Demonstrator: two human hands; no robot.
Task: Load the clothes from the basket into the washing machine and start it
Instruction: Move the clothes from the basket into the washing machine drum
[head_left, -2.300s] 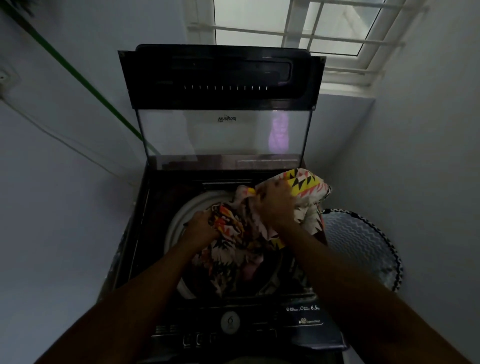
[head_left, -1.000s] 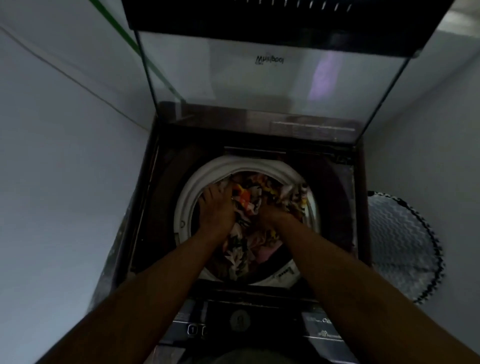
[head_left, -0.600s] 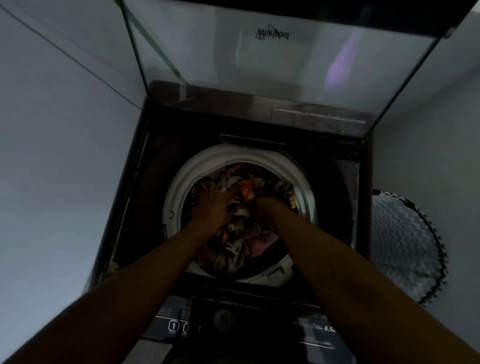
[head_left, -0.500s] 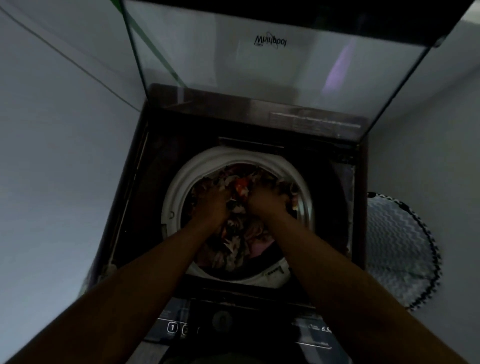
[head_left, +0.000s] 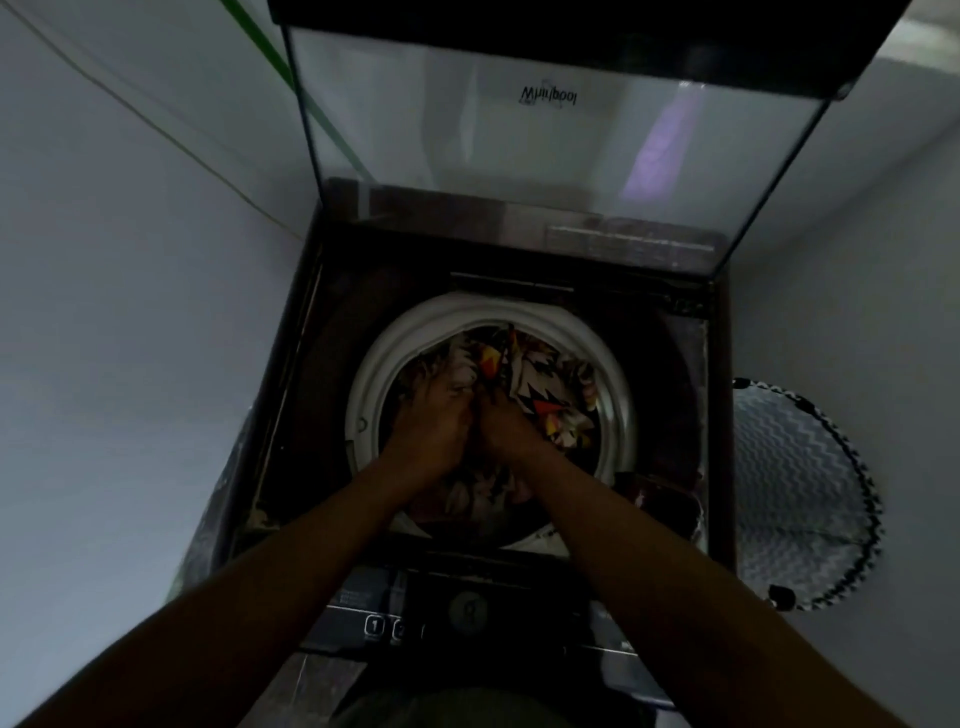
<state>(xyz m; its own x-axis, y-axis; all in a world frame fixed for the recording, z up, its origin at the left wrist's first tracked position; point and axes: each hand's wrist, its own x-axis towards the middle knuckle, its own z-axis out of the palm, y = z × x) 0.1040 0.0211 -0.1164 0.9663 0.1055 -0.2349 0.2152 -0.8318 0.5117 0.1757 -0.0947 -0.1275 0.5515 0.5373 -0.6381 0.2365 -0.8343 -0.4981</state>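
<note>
Top-loader washing machine (head_left: 291, 415) centre frame, glass lid (head_left: 545, 130) stood up at the top of the frame with a mirrored logo on it. Both hands down inside the drum (head_left: 374, 384), side by side and touching at the knuckles: left hand (head_left: 434, 426) just left of centre, right hand (head_left: 506, 423) just right of it. Fingertips of both are buried in the clothes (head_left: 540, 384), so cannot tell if either is gripping fabric or just pressing flat on it; too dark to settle it. Clothes are a patterned heap, white/black/orange/yellow zigzag print brightest in the upper right of the drum opening, darker floral-looking fabric under the wrists at the lower part. All visible fabric sits inside the white drum rim. Control panel (head_left: 467, 613) at the lower centre between the forearms, numbered buttons readable left of a round dial. Laundry basket (head_left: 800, 493), grey chevron with black-and-white trimmed rim, on the floor at the right edge, just beside the machine; its inside is too dim to read
</note>
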